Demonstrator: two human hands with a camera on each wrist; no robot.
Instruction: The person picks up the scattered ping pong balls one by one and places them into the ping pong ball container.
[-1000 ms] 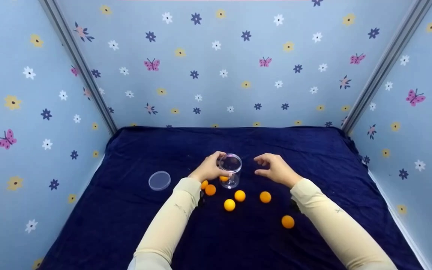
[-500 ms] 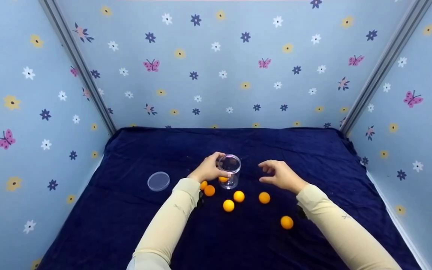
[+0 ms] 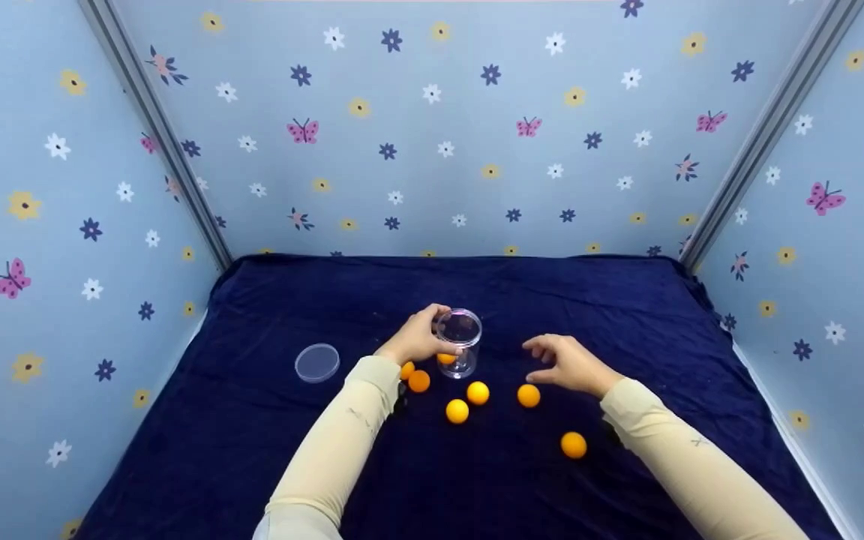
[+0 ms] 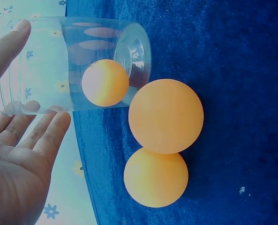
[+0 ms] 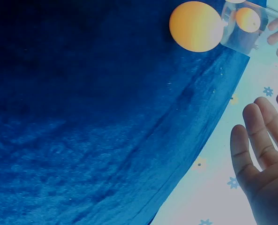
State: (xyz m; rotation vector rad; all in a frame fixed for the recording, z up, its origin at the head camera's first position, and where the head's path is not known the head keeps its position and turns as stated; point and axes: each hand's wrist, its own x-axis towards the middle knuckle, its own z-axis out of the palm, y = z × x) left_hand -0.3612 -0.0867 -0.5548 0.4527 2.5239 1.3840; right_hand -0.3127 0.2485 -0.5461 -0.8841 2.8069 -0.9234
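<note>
My left hand (image 3: 418, 337) grips a clear plastic jar (image 3: 469, 352) near its open top, thumb on one side and fingers on the other. The jar stands upright on the dark blue cloth. An orange ping-pong ball (image 4: 105, 83) shows through the wall low in the jar. Two more orange balls (image 4: 166, 116) (image 4: 155, 176) lie beside it, under the left wrist. To the jar's right, my right hand (image 3: 571, 364) hovers with nothing in it, fingers loosely bent. Just below its thumb sits an orange ball (image 3: 529, 396).
A round clear lid (image 3: 317, 363) lies flat on the cloth (image 3: 267, 435) to the left. Two yellow-orange balls (image 3: 478, 393) (image 3: 457, 411) rest in front of the jar, and another ball (image 3: 574, 445) is nearer the right forearm. Patterned walls (image 3: 432, 150) enclose the back and sides.
My right hand has drawn away from the jar, moving right and nearer to me, down toward the ball on the right. The left hand, jar and balls stay put.
</note>
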